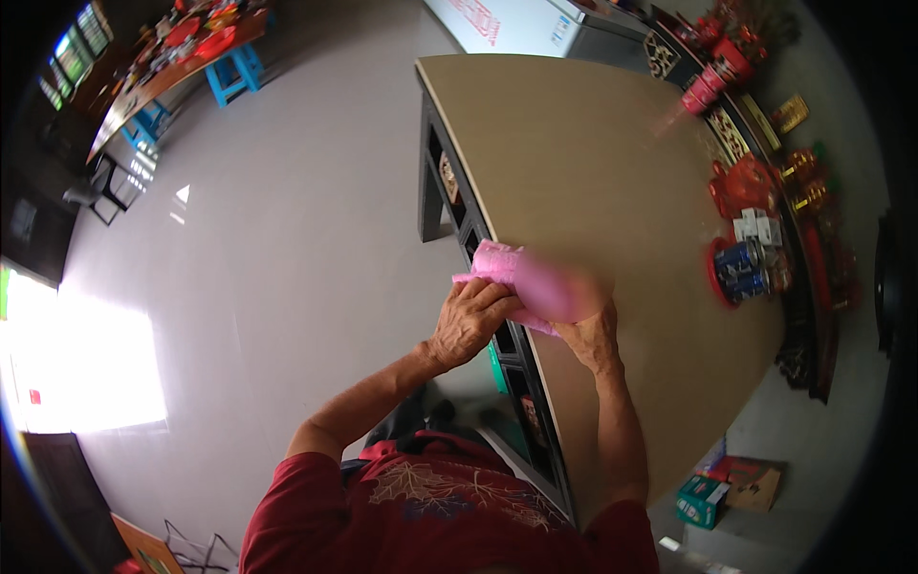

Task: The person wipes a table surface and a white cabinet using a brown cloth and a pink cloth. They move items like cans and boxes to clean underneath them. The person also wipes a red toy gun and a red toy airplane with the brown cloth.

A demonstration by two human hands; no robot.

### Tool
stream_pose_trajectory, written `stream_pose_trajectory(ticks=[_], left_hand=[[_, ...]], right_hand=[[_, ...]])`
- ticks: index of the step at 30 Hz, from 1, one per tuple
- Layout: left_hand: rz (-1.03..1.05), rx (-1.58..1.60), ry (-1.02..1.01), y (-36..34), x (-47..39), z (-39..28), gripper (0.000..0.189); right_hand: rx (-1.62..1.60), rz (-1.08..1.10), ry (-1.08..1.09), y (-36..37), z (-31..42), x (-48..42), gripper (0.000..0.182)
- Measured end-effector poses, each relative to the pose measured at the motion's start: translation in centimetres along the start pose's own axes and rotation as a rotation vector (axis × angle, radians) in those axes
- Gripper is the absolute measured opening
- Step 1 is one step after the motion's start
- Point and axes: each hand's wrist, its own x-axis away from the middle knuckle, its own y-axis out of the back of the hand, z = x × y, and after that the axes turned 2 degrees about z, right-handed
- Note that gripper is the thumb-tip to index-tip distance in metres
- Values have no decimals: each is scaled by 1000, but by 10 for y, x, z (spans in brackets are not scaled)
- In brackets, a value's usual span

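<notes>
A bunched pink cloth (pixel 498 262) lies between my two hands at the near edge of a tan-topped table (pixel 574 143). My left hand (pixel 470 319) grips the cloth's left side, its fingers curled over it just beyond the table's edge. On the cloth's right side is my right hand (pixel 588 333), above the tabletop. A blurred patch covers the right part of the cloth and the fingers of my right hand, so their exact hold is hidden there.
Along the table's far side stand blue cans (pixel 742 269) on a red dish, small white boxes (pixel 759 226), a red object (pixel 746 185) and pink cups (pixel 706 90). Boxes (pixel 749 482) rest on the floor at lower right. A white chest (pixel 509 25) stands beyond the table; blue stools (pixel 235 72) are at upper left.
</notes>
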Motion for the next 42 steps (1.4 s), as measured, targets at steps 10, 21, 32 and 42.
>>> stream_pose_trajectory(ticks=[10, 21, 32, 42], left_hand=[[-237, 1615, 923, 7, 68, -45, 68], [-894, 1616, 1089, -30, 40, 23, 43], [-599, 1030, 1114, -97, -63, 125, 46], [-663, 1045, 1043, -67, -159, 311, 60]], right_hand=[[295, -280, 428, -33, 79, 8, 29], [195, -29, 339, -43, 66, -36, 47], [422, 198, 63, -56, 35, -54, 55], [465, 237, 44, -56, 37, -57, 53]])
